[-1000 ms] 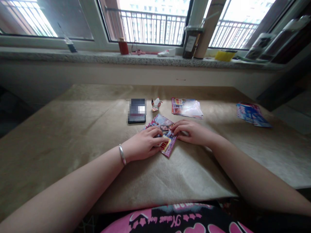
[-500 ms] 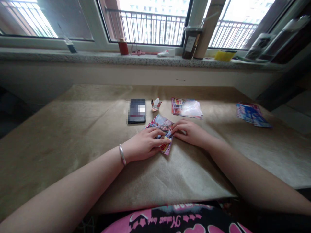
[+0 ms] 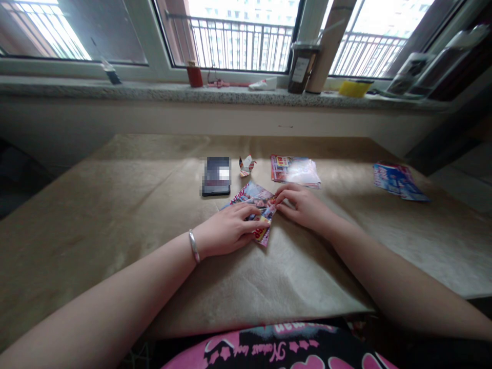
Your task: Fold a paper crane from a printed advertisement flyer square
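Note:
A colourful printed paper (image 3: 257,193), partly folded and with pointed corners, lies on the table in front of me. Across its left and lower part rests my left hand (image 3: 234,225), palm down with the fingers stretched out, hiding some of the print. My right hand (image 3: 295,205) is closed at the paper's right corner, thumb and fingertips pinching the edge. Just beyond the paper stands a small folded paper figure (image 3: 246,166) with upright points.
Left of the figure lies a dark phone-like device (image 3: 216,177), partly pixelated. A stack of printed sheets (image 3: 295,170) sits behind my right hand, and more blue leaflets (image 3: 400,182) lie far right. The table (image 3: 115,215) meets a wall below a cluttered windowsill (image 3: 154,93).
My right hand has shifted very slightly up and right along the paper's corner. The left hand stays in place on the paper.

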Action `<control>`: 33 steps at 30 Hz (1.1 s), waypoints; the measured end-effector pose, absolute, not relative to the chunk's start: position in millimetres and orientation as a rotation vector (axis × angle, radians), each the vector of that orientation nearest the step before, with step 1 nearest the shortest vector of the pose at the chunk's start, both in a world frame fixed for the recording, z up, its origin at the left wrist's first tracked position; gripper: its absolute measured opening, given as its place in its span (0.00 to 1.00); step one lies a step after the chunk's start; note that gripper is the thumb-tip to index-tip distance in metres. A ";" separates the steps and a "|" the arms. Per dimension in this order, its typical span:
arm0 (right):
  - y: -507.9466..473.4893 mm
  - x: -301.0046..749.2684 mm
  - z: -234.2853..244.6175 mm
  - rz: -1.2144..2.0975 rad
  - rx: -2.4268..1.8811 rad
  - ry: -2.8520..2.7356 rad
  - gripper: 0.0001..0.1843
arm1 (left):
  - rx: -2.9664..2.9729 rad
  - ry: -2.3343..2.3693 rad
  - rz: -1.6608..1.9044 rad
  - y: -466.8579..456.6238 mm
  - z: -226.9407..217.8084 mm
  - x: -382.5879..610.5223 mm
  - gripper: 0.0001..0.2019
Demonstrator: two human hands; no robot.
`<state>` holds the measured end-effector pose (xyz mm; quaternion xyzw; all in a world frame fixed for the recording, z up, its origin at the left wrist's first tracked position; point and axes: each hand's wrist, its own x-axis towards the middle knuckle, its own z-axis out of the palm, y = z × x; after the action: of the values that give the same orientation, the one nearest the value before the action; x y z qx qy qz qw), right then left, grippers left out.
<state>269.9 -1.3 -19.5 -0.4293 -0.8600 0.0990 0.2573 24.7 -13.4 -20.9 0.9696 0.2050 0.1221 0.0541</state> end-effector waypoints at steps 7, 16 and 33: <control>-1.5 270.2 -21.6 0.325 -1.317 -2.202 0.03 | 2.909 0.558 0.389 -13.8 -19.2 25.5 0.15; 0.9 272.1 -20.4 0.383 -1.446 -2.154 0.05 | 2.910 0.551 0.371 -13.2 -20.9 26.7 0.17; -3.9 268.0 -12.4 0.263 -1.308 -2.149 0.04 | 2.923 0.631 0.298 -13.1 -23.8 24.4 0.18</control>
<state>268.0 -3.9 -12.4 -0.4932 -0.8101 0.0992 0.3010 24.4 -13.1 -23.8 0.9704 0.2096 0.0988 0.0681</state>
